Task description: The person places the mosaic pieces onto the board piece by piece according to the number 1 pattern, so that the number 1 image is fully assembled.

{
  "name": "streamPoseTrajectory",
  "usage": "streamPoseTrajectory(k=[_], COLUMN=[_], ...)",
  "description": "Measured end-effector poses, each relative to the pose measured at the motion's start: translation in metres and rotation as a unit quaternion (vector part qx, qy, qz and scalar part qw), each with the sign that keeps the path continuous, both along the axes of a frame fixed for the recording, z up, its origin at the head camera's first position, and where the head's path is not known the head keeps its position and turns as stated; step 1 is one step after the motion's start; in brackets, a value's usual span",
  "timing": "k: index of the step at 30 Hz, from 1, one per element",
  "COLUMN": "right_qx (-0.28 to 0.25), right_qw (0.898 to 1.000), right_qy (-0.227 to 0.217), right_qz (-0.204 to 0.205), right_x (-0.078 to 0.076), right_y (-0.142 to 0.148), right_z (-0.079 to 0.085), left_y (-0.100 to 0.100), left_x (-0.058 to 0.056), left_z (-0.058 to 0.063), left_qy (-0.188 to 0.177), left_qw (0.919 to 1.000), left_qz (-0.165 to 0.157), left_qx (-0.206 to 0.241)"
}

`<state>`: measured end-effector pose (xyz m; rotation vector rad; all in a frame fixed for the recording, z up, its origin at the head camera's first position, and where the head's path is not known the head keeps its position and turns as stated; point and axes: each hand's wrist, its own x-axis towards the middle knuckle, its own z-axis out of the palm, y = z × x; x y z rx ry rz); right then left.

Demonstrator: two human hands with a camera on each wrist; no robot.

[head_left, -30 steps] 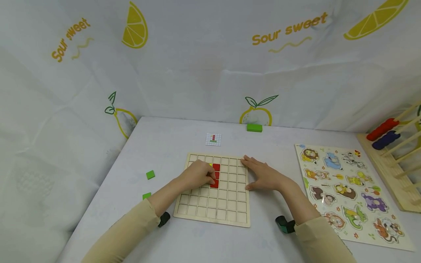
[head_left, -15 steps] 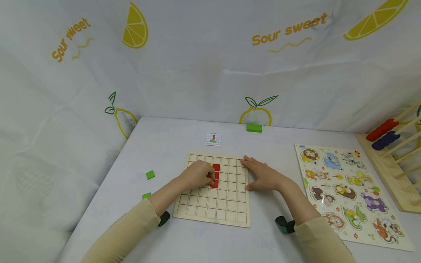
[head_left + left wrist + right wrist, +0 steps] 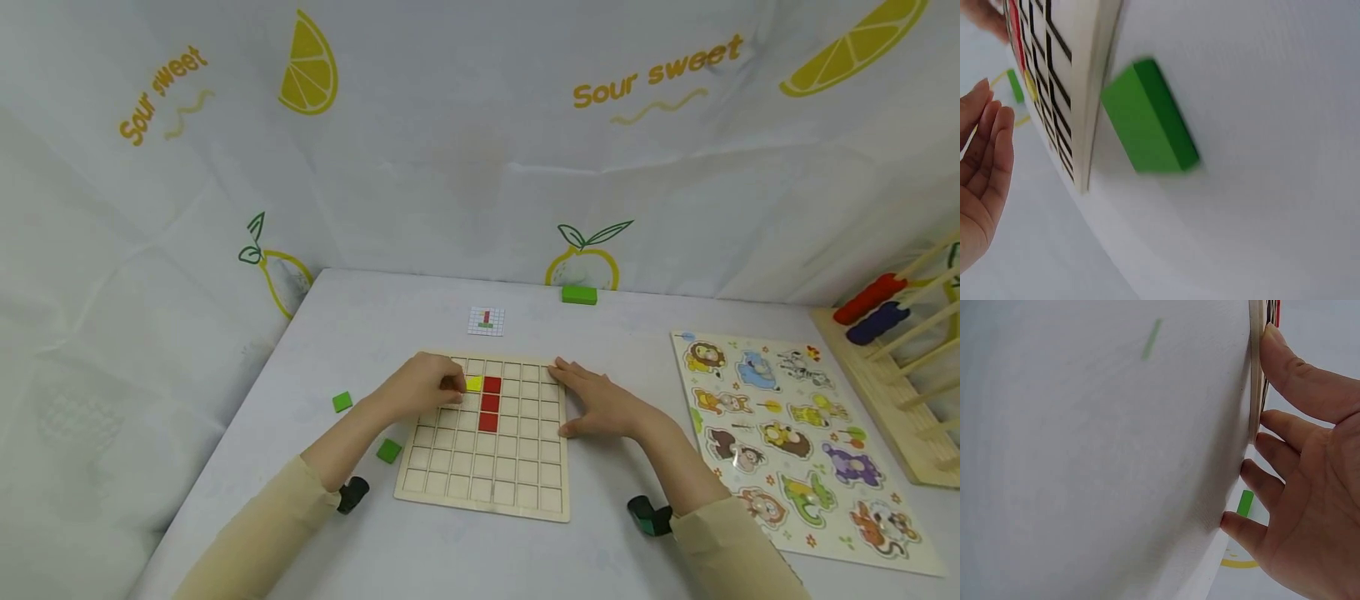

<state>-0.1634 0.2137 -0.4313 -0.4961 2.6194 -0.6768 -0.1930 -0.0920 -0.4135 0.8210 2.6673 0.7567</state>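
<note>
On the wooden grid board point(image 3: 517, 475) three red tiles point(image 3: 490, 403) stand in a column, with a yellow tile point(image 3: 473, 383) left of the top one. My left hand point(image 3: 426, 385) hovers over the board's upper left, fingertips just left of the yellow tile. In the left wrist view its fingers point(image 3: 999, 147) are loosely extended and hold nothing. My right hand point(image 3: 600, 402) rests at the board's right edge, fingers spread, thumb on the rim in the right wrist view. A green tile point(image 3: 389, 451) lies beside the board's left edge.
Another green tile point(image 3: 342, 402) lies farther left. A small pattern card point(image 3: 487, 322) is behind the board, and a green block point(image 3: 579, 295) at the table's back edge. An animal puzzle board point(image 3: 798, 442) and a wooden bead frame point(image 3: 892, 392) stand to the right.
My left hand has drawn left off the red tiles, uncovering the yellow tile and the green tile by the board. Its forearm now covers another green tile. The right hand stays put.
</note>
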Motion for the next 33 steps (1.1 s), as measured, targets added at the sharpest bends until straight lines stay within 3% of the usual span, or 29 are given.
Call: streamPoseTrajectory(k=[8, 20, 25, 29, 33], right_qx=[0.005, 0.005, 0.004, 0.006, 0.006], right_qw=[1.000, 1.000, 1.000, 1.000, 1.000], right_qy=[0.003, 0.002, 0.002, 0.003, 0.004], right_qz=[0.002, 0.000, -0.001, -0.001, 0.001], right_x=[0.000, 0.000, 0.000, 0.000, -0.001], right_y=[0.000, 0.000, 0.000, 0.000, 0.000], right_z=[0.000, -0.002, -0.002, -0.003, -0.003], left_y=[-0.051, -0.128, -0.152, -0.165, -0.172], left_x=[-0.007, -0.017, -0.021, -0.022, -0.022], left_z=[0.005, 0.011, 0.008, 0.003, -0.001], left_qy=[-0.049, -0.101, -0.135, -0.143, -0.130], left_qw=[0.9986, 0.9931, 0.9879, 0.9873, 0.9903], left_qz=[0.007, 0.059, 0.077, 0.070, 0.042], left_qx=[0.020, 0.002, -0.003, 0.011, 0.026])
